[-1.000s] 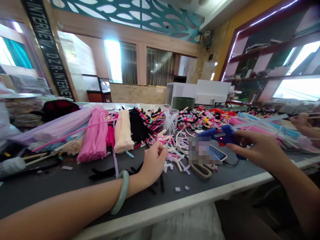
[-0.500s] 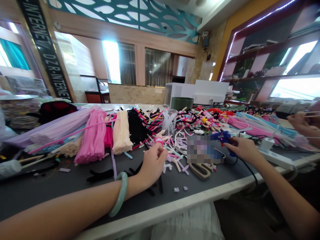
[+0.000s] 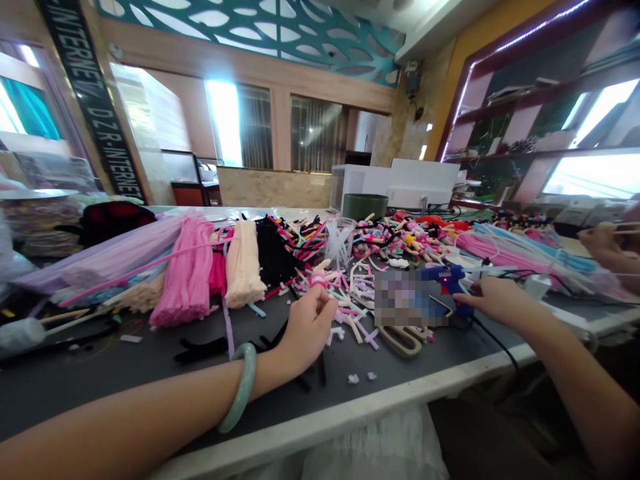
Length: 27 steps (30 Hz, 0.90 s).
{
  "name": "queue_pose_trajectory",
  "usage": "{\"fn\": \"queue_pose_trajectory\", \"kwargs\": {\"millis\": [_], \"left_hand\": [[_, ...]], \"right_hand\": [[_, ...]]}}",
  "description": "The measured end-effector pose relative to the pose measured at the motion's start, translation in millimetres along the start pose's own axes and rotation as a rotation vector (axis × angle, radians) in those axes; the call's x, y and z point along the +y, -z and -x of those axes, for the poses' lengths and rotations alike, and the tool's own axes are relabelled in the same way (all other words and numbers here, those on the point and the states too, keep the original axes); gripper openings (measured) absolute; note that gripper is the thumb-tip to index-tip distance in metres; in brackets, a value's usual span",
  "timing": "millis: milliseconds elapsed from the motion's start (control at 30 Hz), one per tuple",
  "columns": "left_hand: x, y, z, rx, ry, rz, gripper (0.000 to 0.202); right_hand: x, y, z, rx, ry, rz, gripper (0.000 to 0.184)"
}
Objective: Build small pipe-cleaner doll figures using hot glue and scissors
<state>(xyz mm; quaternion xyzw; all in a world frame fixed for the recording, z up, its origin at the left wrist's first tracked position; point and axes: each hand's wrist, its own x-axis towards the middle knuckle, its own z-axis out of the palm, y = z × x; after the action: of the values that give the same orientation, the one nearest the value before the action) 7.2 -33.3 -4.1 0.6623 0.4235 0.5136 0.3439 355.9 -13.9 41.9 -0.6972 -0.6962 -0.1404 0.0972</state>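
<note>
My left hand [image 3: 310, 330], a green bangle on its wrist, pinches a small pink-and-cream figure [image 3: 319, 275] of fuzzy chenille stems over the table. Only the figure's top shows above my fingers. At the right, a blue glue gun [image 3: 453, 279] with a cord stands upright beside a blurred-out rectangle. My right hand [image 3: 505, 303] is at its handle, with the fingers loosely stretched and the fingertips overlapping it. Tan scissor handles [image 3: 403, 339] lie in front of the blurred patch. Cut stem pieces [image 3: 357, 320] are scattered between my hands.
Bundles of pink stems [image 3: 183, 277] and cream stems [image 3: 245, 263] stand at the left, near black ones [image 3: 275, 250]. A clear cup [image 3: 340, 241] and a heap of colourful figures [image 3: 400, 240] are behind. A power strip [image 3: 565, 313] and another person's hand [image 3: 607, 247] are at the right.
My right hand has drawn back to the right, its fingers looser on the glue gun, which has shifted slightly. My left hand stays nearly still with the figure.
</note>
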Motion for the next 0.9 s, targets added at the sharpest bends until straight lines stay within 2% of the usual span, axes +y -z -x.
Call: {"fn": "queue_pose_trajectory", "kwargs": {"millis": [133, 267, 333, 400, 500, 567, 733, 900], "left_hand": [[0, -0.9, 1, -0.015, -0.005, 0.067, 0.018], [-1, -1.9, 3, -0.079, -0.003, 0.131, 0.019], [-1, -2.4, 4, -0.112, -0.014, 0.165, 0.019], [0, -2.6, 5, -0.135, -0.047, 0.175, 0.019], [3, -1.4, 8, -0.17, -0.104, 0.125, 0.017], [5, -0.1, 9, -0.202, -0.129, 0.087, 0.017], [9, 2.3, 14, -0.26, -0.174, 0.053, 0.017], [10, 2.9, 21, -0.277, -0.244, 0.082, 0.017]], "right_hand": [[-1, 0, 2, -0.073, -0.064, 0.082, 0.043], [-31, 15, 14, -0.112, -0.03, 0.045, 0.032], [-59, 27, 24, -0.112, 0.104, -0.126, 0.024], [-88, 36, 34, -0.135, 0.209, -0.364, 0.027], [-125, 35, 47, -0.121, 0.233, -0.707, 0.027], [-141, 28, 52, -0.163, 0.22, -0.913, 0.027], [-156, 15, 56, -0.369, 0.157, -1.39, 0.027], [-160, 18, 59, -0.5, 0.172, -1.62, 0.024]]}}
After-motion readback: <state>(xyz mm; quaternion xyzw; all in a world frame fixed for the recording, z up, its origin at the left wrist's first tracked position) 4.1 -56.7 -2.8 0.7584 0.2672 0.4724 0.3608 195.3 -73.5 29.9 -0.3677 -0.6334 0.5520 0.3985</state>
